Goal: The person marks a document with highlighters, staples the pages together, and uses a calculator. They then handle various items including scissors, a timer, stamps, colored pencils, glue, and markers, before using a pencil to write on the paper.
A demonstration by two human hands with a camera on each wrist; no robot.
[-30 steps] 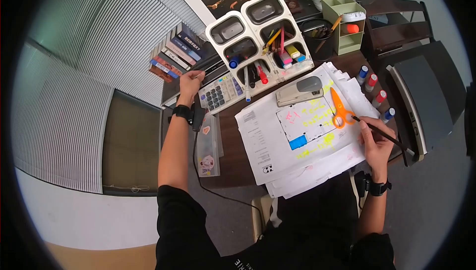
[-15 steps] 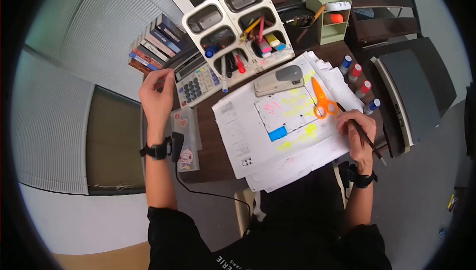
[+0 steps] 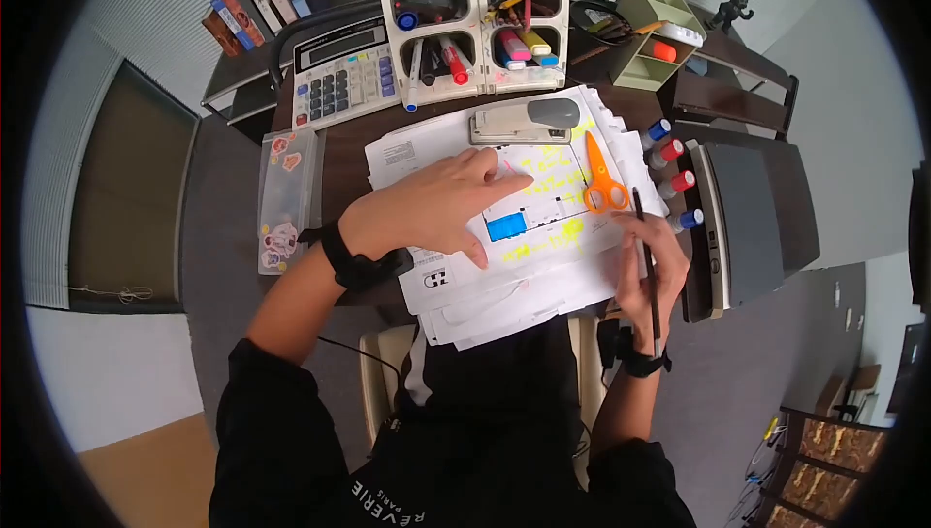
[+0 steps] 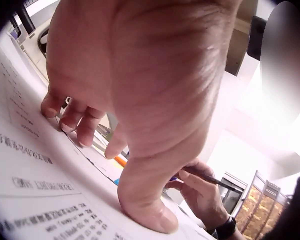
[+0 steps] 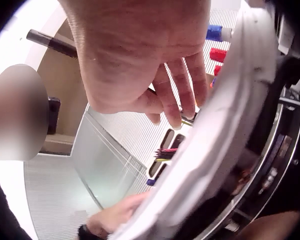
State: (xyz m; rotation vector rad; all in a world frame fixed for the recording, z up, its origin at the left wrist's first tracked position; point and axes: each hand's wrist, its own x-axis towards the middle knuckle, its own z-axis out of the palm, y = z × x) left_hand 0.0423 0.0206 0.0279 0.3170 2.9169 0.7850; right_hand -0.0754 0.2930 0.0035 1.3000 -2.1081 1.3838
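My left hand (image 3: pixel 436 198) lies over the stack of printed papers (image 3: pixel 485 300), its fingers spread and its thumb apart. In the left wrist view, the thumb (image 4: pixel 150 210) and fingertips rest on the top sheet. That sheet bears a floor plan with yellow marks and a blue rectangle (image 3: pixel 505 226). My right hand (image 3: pixel 652 266) holds a slim black pencil (image 3: pixel 656 320) between thumb and fingers at the papers' right edge. The pencil's rear end (image 5: pixel 50 42) sticks out behind the hand. Orange scissors (image 3: pixel 603 186) and a grey-and-white stapler (image 3: pixel 509 125) lie on the sheets.
Behind the papers stand a calculator (image 3: pixel 344 82) and a white organizer (image 3: pixel 480 33) with pens and highlighters. A clear stickered case (image 3: pixel 288 193) lies at left. Several blue- and red-capped bottles (image 3: pixel 676 184) line the right side, beside a dark grey machine (image 3: pixel 766 227).
My left hand has come from beside the calculator, rightward and down onto the papers. The right hand has turned the pencil more upright. The head view has shifted.
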